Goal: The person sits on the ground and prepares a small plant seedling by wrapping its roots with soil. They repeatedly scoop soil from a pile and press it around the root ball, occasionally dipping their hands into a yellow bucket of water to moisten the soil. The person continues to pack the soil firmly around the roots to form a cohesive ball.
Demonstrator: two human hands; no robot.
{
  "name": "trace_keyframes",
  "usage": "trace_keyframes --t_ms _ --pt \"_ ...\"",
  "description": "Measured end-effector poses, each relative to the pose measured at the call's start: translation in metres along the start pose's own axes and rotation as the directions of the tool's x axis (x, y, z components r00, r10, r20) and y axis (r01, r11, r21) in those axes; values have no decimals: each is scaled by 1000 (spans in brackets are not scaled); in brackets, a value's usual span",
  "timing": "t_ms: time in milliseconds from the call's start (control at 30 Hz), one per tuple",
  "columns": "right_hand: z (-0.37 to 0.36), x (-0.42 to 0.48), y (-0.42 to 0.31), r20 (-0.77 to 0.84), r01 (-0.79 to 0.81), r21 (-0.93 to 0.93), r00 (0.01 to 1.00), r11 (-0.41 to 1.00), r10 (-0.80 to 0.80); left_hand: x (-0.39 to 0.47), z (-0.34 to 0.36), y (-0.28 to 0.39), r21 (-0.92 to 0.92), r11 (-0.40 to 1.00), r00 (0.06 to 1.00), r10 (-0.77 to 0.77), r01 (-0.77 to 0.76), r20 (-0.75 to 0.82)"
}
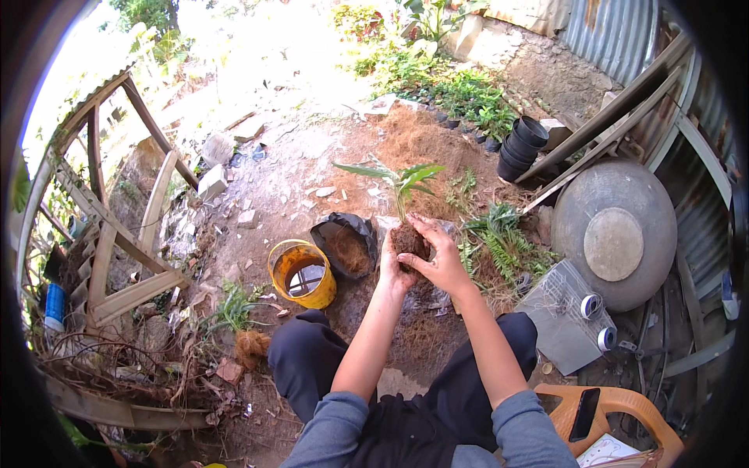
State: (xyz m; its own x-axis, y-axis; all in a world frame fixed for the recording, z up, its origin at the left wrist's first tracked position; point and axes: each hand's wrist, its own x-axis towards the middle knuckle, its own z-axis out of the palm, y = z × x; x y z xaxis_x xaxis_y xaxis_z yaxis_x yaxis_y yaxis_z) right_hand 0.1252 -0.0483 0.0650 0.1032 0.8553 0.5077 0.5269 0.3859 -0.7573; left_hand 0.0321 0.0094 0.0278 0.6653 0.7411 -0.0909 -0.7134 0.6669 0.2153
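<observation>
A leafy green seedling [401, 181] stands upright from a brown root ball [408, 241] of soil or fibre. My left hand [393, 263] cups the ball from its left side. Over its right side curls my right hand [436, 251], with the thumb across the front. Just left of my hands, a black plastic bag [371, 234] lies open, with brown coir fibre [349, 248] inside. Beside the bag stands a yellow bucket [326, 291] holding dark liquid.
Uprooted plants [234, 310] lie at left and ferns [509, 234] at right. Stacked black pots [522, 146], a large round grey vessel [614, 234] and an orange chair [638, 403] bearing a phone [584, 414] stand at right. Wooden frames [105, 234] flank the left.
</observation>
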Motion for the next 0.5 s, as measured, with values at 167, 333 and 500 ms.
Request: trace_keyframes --t_ms 167,333,500 --pt "2 0 -10 -139 107 -106 983 989 -121 0 1 -8 52 999 1000 -7 6 5" --pt "22 -9 -8 -116 177 -282 969 943 -217 5 -11 -27 125 973 961 165 -196 224" --pt "21 -11 -11 -160 132 -199 973 971 -165 3 -14 -23 182 957 950 174 -225 259"
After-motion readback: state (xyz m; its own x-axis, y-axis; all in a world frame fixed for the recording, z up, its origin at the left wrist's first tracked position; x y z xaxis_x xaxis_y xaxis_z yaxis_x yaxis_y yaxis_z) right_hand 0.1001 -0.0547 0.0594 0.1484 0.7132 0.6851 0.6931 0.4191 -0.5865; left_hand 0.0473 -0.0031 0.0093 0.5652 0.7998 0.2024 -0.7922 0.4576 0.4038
